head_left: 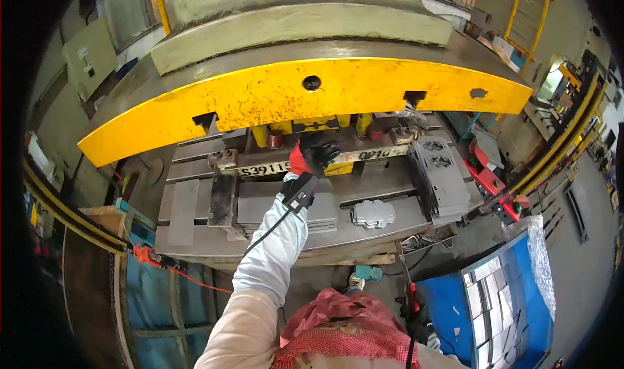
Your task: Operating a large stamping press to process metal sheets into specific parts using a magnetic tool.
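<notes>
Since sheets [283, 200] lie stacked before the die [380, 153], presumably for easy reach | left hand [320, 154]: near die, grip unreadable | right hand [417, 316]: around red tool [411, 291]

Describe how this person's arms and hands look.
The left hand wears a black and red glove; a black box with a cable sits on the wrist. The sleeve is pale blue, cream higher up. The right hand wears a dark glove.
</notes>
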`<state>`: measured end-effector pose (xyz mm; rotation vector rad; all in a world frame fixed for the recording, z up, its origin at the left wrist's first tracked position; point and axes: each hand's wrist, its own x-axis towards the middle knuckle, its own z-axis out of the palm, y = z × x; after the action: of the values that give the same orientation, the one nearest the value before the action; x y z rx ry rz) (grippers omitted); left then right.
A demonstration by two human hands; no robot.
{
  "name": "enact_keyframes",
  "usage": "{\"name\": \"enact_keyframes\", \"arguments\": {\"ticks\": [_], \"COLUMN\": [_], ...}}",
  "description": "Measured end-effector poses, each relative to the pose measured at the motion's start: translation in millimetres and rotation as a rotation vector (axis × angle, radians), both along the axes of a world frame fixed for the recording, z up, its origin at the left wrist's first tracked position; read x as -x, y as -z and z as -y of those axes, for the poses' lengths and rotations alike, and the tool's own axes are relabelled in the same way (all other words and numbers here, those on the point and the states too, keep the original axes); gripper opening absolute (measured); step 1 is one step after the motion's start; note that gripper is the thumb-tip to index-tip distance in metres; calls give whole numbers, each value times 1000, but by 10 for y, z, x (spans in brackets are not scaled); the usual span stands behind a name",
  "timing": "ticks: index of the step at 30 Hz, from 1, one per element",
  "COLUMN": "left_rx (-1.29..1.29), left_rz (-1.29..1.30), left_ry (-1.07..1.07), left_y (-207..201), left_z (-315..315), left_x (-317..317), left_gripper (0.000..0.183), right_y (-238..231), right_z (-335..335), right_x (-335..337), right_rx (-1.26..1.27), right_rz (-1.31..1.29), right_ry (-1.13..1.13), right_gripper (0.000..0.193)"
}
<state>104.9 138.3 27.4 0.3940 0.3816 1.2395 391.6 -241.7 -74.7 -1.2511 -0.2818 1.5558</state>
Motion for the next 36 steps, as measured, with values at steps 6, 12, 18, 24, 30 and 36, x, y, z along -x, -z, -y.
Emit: {"name": "enact_keyframes", "arguments": {"ticks": [6,12,18,24,30,36], "left_rx": [-17,22,13,-61,2,-851], "left_rz": [-82,-101,-268,-47,-5,-1737], "left_ry": [-164,-69,149,-297,-319,-760], "left_y": [-4,-28,-155,-52,-209,-99], "left_z": [2,-7,195,328,256,929], "left_x": [-39,-8,119,68,-165,424], "left_gripper": [51,45,53,29,28,19], "right_y": [-73,-628,-1448,-1835,-1679,-1821], "right_z": [-30,-646,-2064,-3776,-4662,-3235], "right_x": [-49,-47,325,896,944,623], "right_rx": [-68,-367,-660,-830,-774,-800], "right_rz": [14,146,426,309,281,183], "right_ry": [-40,-275,-562,-666,-622,-571], "right_gripper": [55,60,67,48,35,61]}}
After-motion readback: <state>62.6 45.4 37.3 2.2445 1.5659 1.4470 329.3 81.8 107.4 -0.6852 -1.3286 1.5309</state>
